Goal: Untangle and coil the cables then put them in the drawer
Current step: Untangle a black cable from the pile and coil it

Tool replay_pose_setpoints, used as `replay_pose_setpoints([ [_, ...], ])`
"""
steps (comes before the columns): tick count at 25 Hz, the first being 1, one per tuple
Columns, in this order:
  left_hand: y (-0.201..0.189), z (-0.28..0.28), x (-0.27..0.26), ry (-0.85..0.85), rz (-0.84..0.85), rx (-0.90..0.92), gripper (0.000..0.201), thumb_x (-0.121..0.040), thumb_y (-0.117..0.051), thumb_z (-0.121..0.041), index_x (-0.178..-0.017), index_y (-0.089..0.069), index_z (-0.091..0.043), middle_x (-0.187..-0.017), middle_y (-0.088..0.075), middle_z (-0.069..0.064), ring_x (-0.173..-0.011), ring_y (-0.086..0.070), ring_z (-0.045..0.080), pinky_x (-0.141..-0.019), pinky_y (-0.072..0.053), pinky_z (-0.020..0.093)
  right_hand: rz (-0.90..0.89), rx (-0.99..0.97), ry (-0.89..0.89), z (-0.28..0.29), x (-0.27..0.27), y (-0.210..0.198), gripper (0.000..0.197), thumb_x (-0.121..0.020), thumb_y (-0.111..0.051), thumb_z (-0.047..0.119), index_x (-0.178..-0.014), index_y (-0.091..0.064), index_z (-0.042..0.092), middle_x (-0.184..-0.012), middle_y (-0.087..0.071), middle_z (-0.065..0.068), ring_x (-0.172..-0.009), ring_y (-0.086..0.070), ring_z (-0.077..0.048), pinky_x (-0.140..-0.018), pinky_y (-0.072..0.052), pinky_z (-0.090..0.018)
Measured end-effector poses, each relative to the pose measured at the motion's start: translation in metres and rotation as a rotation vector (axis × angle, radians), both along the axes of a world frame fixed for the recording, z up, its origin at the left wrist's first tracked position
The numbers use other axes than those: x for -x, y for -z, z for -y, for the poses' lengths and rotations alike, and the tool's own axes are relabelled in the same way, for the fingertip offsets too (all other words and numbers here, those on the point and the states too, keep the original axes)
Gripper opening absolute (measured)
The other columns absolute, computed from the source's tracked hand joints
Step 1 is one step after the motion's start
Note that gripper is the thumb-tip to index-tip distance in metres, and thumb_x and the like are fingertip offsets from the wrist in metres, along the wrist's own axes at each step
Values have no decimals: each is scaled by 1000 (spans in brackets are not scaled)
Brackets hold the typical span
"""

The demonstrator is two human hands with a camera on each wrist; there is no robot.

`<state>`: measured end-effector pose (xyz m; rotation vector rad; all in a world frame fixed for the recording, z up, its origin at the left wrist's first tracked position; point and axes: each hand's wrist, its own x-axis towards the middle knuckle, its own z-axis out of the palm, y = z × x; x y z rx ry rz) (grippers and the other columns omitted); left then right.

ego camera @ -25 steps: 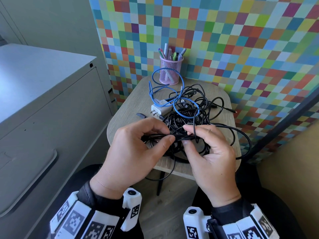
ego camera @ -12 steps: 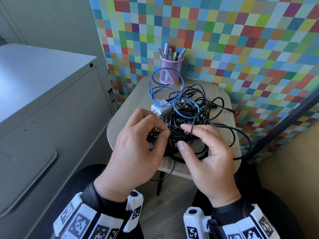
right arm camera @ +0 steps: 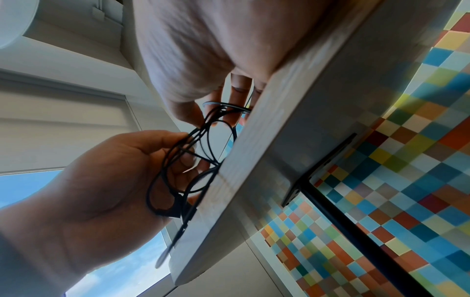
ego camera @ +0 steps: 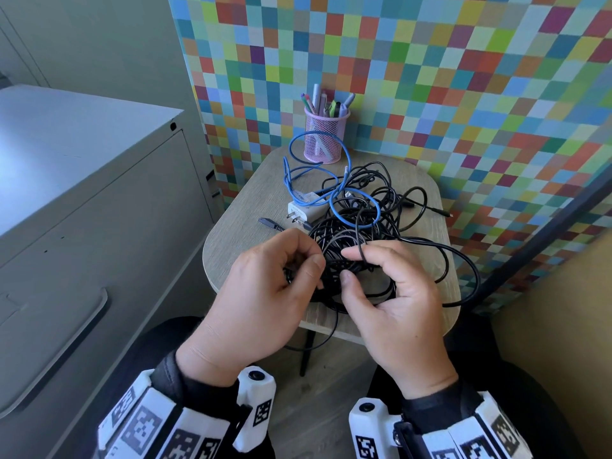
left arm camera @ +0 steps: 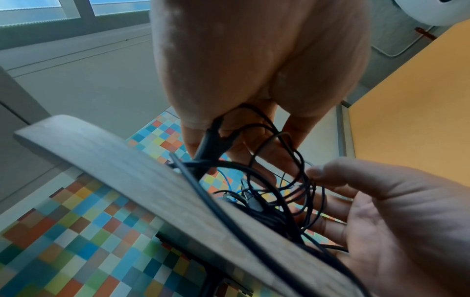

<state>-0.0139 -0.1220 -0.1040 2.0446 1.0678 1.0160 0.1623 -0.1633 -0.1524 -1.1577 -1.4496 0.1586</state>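
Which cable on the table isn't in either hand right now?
The blue cable, looped beside the pink pen cup. The left hand and right hand both work the black cables.

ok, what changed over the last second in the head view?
The left hand curled tighter round the bundle of black cables and shifted slightly up the table. The right hand loosened its pinch; its fingers now hook one loop, thumb off the strands. The blue cable, white charger, pen cup and table stayed put.
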Motion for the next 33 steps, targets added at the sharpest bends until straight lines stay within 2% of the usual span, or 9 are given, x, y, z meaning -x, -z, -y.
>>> replay_pose_setpoints([
  [5, 1, -3, 2, 137, 109, 211, 17, -96, -55, -32, -85, -63, -22, -79, -67, 2, -75, -61, 22, -75, -51, 39, 64, -16, -11, -2, 0, 4, 19, -86, -65, 11, -103, -73, 13, -102, -68, 3, -101, -68, -25, -89, -53, -51],
  [8, 4, -3, 0, 84, 106, 160, 18, -103, -55, -29, -88, -61, -23, -80, -69, -3, -71, -60, 18, -72, -51, 38, 82, -22, -16, -2, 2, 4, 23, -85, -64, 12, -104, -69, 22, -100, -68, 5, -98, -67, -25, -89, -52, -54],
  [11, 3, -2, -4, 12, 128, 96, 17, -104, -56, -19, -89, -59, -24, -76, -70, -10, -69, -62, 12, -72, -52, 38, 79, 12, -8, -1, 2, 3, 24, -84, -62, 14, -106, -72, 17, -101, -68, 10, -100, -68, -20, -92, -52, -55],
  [17, -1, 1, -2, 95, 89, 85, 11, -100, -60, -27, -90, -64, -28, -77, -71, -10, -74, -69, 19, -74, -55, 44, -17, 30, 14, -2, -3, 7, 14, -95, -65, 21, -97, -74, 11, -99, -72, 8, -97, -69, -26, -87, -53, -52],
  [24, -5, -3, 9, 153, 18, 99, 5, -89, -77, -27, -93, -75, -30, -91, -72, -11, -88, -67, 8, -80, -45, 13, -140, 28, 71, 2, -2, 2, 5, -95, -71, 16, -97, -74, 19, -97, -75, 3, -96, -71, -17, -89, -52, -28],
  [26, -3, -4, 9, 116, 62, 62, 9, -85, -72, -24, -92, -76, -29, -93, -71, -9, -93, -67, 12, -84, -45, 15, -189, 27, 87, 4, -2, 0, 8, -94, -70, 15, -98, -73, 21, -97, -75, 5, -96, -70, -12, -89, -50, -22],
  [29, -1, -8, 9, -66, 291, 67, 20, -85, -62, -11, -84, -75, -27, -84, -73, -6, -80, -66, 11, -78, -47, 22, -249, 31, 88, 4, -2, -1, 6, -96, -67, 14, -98, -72, 17, -96, -75, 1, -95, -70, -13, -90, -51, -22],
  [31, 1, -14, 11, -181, 372, 52, 24, -84, -59, -7, -81, -74, -26, -80, -72, 0, -73, -65, 22, -70, -51, 36, -273, 37, 83, 4, -4, -1, 7, -97, -65, 14, -97, -72, 15, -95, -75, -1, -95, -71, -17, -89, -52, -25],
  [33, 2, -16, 13, -232, 363, 39, 27, -85, -60, -4, -81, -73, -27, -80, -73, 1, -74, -66, 27, -72, -54, 37, -297, 37, 77, 4, -4, -2, 8, -99, -63, 15, -96, -71, 15, -94, -74, 1, -94, -70, -18, -89, -52, -26],
])
